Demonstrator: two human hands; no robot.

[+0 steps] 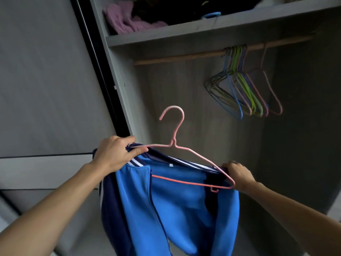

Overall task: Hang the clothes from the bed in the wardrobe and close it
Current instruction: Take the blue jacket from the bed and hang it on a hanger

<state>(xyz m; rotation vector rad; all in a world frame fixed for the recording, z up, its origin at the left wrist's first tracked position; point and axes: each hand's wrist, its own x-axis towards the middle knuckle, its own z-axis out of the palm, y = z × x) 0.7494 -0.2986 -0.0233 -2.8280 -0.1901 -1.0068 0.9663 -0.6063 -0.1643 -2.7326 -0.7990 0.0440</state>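
**Jacket on a pink hanger, held before the open wardrobe**

Head view, looking up into the wardrobe (118,74). Both hands hold a blue jacket (175,209) that is draped over a pink wire hanger (173,143). The left hand (114,154) grips the left end of the hanger together with the jacket's shoulder, its thumb lying along the wire and its fingers curled round the navy cloth. The right hand (239,174) is curled round the right end of the hanger and the cloth there; it is slightly blurred, so the exact lie of its fingers cannot be told. The jacket shows a bright blue inner side, a navy outer side and white stripes near the collar; its front hangs open below the hanger's lower bar. The hanger's hook stands upright in free air, touching nothing.

The jacket is in front of the wardrobe's hanging compartment, lower than the wooden rail (184,57) and well apart from it. On the rail, toward its right, hangs a bunch of empty hangers (245,89) in blue, green, grey and pink, packed close together. Above the rail a shelf (184,34) carries a folded mauve knit (125,21) at its left, dark clothing beside it and a small blue ring (211,15) at the front edge. The grey sliding door (46,80) stands at the left, the compartment being open.
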